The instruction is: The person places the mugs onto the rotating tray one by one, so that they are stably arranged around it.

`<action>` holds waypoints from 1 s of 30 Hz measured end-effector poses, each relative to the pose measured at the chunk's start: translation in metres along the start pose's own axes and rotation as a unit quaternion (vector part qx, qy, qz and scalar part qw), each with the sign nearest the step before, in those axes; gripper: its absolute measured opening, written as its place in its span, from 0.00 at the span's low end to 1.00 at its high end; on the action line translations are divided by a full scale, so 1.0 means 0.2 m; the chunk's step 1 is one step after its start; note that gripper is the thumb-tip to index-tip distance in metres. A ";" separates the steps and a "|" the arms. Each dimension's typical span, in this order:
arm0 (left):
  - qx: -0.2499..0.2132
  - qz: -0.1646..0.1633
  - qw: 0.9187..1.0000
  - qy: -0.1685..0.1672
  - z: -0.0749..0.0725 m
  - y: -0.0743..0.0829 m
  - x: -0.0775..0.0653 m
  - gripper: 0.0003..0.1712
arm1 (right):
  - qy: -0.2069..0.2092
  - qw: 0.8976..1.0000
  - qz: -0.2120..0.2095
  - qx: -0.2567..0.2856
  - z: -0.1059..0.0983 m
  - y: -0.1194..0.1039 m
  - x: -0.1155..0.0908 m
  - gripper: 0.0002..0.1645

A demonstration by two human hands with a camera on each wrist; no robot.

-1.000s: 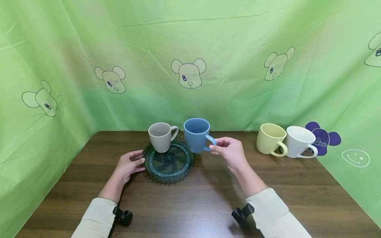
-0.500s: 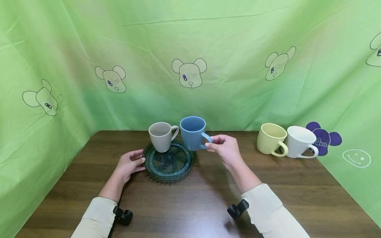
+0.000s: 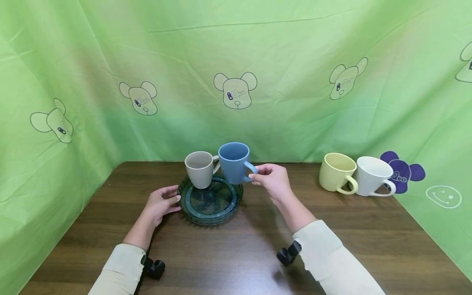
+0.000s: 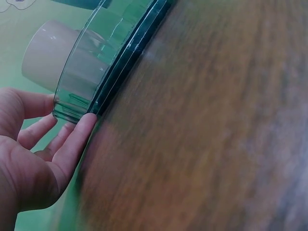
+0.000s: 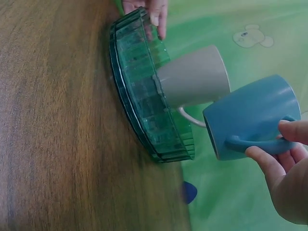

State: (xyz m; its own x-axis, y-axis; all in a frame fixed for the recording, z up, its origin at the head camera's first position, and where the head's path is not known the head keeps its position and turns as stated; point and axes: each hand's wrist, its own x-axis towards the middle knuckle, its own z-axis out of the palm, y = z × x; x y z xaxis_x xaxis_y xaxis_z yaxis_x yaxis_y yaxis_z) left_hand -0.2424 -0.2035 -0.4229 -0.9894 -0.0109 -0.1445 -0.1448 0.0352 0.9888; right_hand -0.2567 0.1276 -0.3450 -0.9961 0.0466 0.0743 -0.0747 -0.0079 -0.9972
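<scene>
A clear green round tray with a ribbed wall stands on the table. The grey mug is upright inside it, toward the back left, handle to the right. My left hand touches the tray's left side with its thumb at the rim and fingers spread along the wall; the left wrist view shows this hand close up. My right hand pinches the handle of a blue mug, upright over the tray's back right. In the right wrist view the blue mug hangs above the rim, beside the grey mug.
A yellow mug and a white mug stand side by side at the back right, handles to the right. The brown wooden table ends at a green printed curtain behind and at both sides.
My right hand has carried the blue mug left and slightly back, from the tray's right edge to over the tray near the grey mug. My left hand and the tray stay in place.
</scene>
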 end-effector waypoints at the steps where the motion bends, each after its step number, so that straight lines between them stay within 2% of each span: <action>1: -0.001 -0.001 1.000 0.001 0.00 0.00 0.00 0.28 | 0.002 1.000 0.002 0.000 0.01 0.00 0.00 0.16; 7: -0.004 -0.003 1.000 0.002 0.01 0.00 0.00 0.29 | 0.010 1.000 0.012 0.012 0.04 0.04 0.03 0.13; 15: -0.002 -0.004 1.000 0.002 0.00 0.00 0.00 0.28 | 0.019 1.000 0.012 0.019 0.08 0.07 0.05 0.16; 30: -0.008 -0.005 1.000 -0.001 0.00 0.00 0.00 0.28 | 0.032 0.997 0.037 0.051 0.14 0.14 0.03 0.16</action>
State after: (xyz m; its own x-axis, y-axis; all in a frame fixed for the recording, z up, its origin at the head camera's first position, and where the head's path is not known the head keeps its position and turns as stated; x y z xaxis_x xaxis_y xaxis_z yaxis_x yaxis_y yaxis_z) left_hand -0.2424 -0.2037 -0.4230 -0.9881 -0.0089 -0.1536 -0.1537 0.0194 0.9879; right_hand -0.2660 0.1002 -0.3720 -0.9944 0.1057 -0.0040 -0.0082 -0.1154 -0.9933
